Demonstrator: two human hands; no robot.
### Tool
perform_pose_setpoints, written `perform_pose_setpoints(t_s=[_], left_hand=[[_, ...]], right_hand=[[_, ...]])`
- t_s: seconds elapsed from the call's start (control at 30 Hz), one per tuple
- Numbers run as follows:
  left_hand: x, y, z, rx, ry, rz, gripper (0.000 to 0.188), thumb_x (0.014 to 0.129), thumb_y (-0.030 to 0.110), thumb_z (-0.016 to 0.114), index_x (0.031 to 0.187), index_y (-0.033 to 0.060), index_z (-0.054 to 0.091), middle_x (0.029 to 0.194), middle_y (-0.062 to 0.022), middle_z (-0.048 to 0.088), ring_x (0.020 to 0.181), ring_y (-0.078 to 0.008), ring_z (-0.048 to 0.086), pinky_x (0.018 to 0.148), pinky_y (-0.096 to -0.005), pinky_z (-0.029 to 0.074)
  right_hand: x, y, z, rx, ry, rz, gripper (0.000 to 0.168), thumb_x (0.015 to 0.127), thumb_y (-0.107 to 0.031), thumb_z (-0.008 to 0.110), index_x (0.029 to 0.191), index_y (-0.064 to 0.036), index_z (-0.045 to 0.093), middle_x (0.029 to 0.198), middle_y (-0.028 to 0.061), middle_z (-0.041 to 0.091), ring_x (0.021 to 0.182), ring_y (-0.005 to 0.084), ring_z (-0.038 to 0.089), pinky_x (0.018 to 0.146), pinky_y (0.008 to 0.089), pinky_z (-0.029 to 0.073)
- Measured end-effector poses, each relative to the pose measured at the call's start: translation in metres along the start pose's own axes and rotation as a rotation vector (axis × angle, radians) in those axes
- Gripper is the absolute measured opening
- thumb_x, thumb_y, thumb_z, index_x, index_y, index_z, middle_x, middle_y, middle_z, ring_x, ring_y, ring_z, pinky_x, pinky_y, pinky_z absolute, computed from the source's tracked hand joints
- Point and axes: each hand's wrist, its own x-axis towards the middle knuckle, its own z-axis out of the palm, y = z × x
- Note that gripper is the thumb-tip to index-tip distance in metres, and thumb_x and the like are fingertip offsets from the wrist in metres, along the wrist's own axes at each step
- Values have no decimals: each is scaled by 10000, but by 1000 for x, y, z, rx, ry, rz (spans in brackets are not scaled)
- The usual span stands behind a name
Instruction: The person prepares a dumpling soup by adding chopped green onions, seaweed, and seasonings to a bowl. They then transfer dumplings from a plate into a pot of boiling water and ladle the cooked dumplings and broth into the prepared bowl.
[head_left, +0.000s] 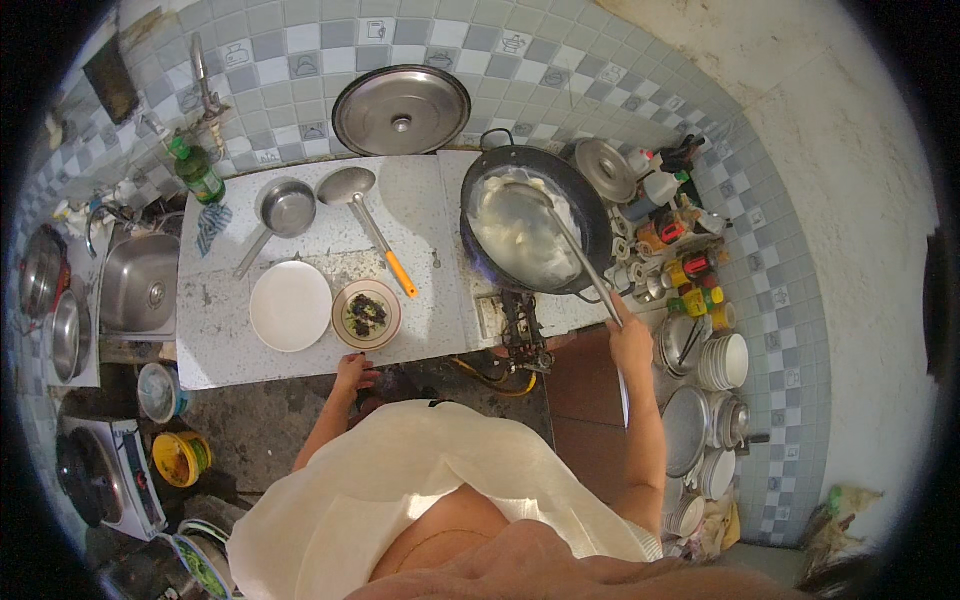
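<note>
My right hand (631, 341) grips the handle of a metal ladle (585, 259), whose bowl dips into cloudy, pale liquid (517, 229) with whitish pieces. That liquid fills the bottom of a black wok (596, 232) standing over a gas burner; a bluish flame shows at its left side. At the counter's front edge, my left hand (355, 375) hangs with fingers apart and nothing visible in it. Just above that hand stands a bowl (395, 319) with dark flakes and some green bits inside. Beside the bowl, on its left, is a plain white plate (291, 306).
A skimmer (367, 225) with an orange handle and a small saucepan (289, 210) lie behind the plate. Against the tiled wall leans a large lid (401, 109). Bottles (675, 225) and stacked bowls (722, 361) crowd the right side. At left are a sink (142, 277) and green bottle (199, 176).
</note>
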Motion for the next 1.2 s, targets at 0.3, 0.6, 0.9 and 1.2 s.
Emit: perform_pose_setpoints(t_s=[0.3,0.6,0.9,1.2], left_hand=[[9,5,19,-99,6,5,386,1008,317,375,1214,-3,435,1056,-145,618,775,-270,678,555,-371,534],[5,17,17,-134,-117,76,453,1014,395,339,1129,9,546,1021,-139,659,853,-242,659,671,-376,524],[6,20,-15,-134,-13,107,471,978,438,405,1172,20,501,1096,-130,641,912,-248,649,635,-381,529],[14,44,-63,-520,135,155,511,997,464,380,1235,16,434,1191,-145,569,1021,-269,615,784,-468,492]], right_hand=[[-61,-95,-3,601,70,-62,434,956,-84,483,1368,34,414,1301,269,516,1231,354,504,1003,368,393],[-83,-158,152,789,-174,-332,498,921,-56,546,1386,9,381,1286,257,515,1170,378,522,965,394,421],[-54,-190,262,497,-88,-164,545,890,-18,528,1405,-77,359,1131,296,503,935,484,566,756,516,490],[-15,-178,332,272,-227,-246,838,714,109,582,1461,-57,240,1084,230,462,1025,407,506,854,448,473]])
